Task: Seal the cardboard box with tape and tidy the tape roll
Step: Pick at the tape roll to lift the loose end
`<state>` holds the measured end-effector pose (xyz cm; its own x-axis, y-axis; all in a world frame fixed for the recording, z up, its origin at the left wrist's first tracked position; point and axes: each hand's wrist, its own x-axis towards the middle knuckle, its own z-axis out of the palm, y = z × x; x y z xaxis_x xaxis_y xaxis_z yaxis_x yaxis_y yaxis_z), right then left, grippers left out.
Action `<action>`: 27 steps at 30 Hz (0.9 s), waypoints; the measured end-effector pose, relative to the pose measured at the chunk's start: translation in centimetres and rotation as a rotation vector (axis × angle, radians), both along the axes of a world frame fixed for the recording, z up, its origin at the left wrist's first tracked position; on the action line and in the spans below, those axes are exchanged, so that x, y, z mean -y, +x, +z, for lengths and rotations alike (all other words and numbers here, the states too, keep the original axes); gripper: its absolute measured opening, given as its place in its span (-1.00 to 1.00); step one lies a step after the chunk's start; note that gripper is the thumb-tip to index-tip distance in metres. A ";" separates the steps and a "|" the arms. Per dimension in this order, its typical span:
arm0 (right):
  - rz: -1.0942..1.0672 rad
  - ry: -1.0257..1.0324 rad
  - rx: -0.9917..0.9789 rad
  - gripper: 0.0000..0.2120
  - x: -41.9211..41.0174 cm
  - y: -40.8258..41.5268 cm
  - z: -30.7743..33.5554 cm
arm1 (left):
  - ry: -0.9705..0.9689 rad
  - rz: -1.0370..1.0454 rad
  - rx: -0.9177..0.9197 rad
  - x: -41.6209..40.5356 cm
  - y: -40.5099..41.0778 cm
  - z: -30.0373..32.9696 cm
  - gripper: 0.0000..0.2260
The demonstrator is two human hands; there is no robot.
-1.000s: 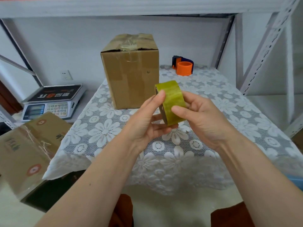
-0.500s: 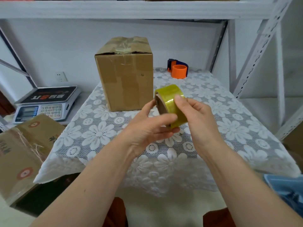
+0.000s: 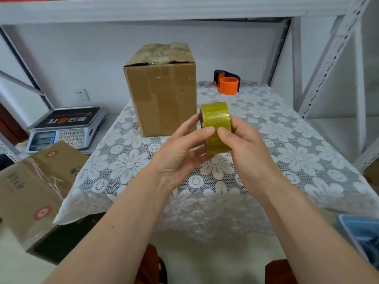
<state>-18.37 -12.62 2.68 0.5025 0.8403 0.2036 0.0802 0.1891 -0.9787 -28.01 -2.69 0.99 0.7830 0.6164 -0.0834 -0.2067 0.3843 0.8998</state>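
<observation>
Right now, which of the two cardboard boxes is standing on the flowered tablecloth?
The plain brown cardboard box, upright on the lace tablecloth behind the tape roll. The printed box with red circles sits lower, left of the table.

scale (image 3: 67, 128) left | dispenser (image 3: 227, 83) rear | printed carton (image 3: 34, 181) lower-left

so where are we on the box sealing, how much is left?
Done: brown cardboard box stands flaps-down with tape on top, the seam still gaping. In hand: left hand and right hand both grip the yellow-green tape roll, thumbs on its face. Left: finishing the seal and putting the roll away.
</observation>
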 end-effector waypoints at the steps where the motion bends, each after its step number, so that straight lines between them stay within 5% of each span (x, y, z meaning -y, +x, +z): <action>1: 0.002 -0.002 0.012 -0.75 0.0 0.0 0.0 | -0.025 0.006 0.002 0.0 0.1 -0.1 -0.41; 8: 0.064 0.033 0.156 -0.55 0.3 -0.3 -0.4 | -0.173 0.117 -0.011 0.5 0.5 0.1 -0.58; 14: -0.114 0.037 0.132 -0.80 0.1 0.1 -1.1 | 0.271 0.347 -0.282 1.1 0.9 0.5 -0.59; 22: -0.185 0.020 -0.051 -0.87 -0.1 0.4 -1.3 | 0.337 0.196 -0.162 0.8 0.0 1.2 -0.87; 27: -0.189 0.048 -0.167 -0.90 -0.2 0.4 -1.1 | 0.336 0.049 -0.041 0.3 -0.9 1.1 -0.74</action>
<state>-17.95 -12.40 1.54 0.6800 0.7193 0.1423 -0.0432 0.2331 -0.9715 -28.94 -2.97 2.11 0.7522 0.6513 0.1003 -0.1789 0.0553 0.9823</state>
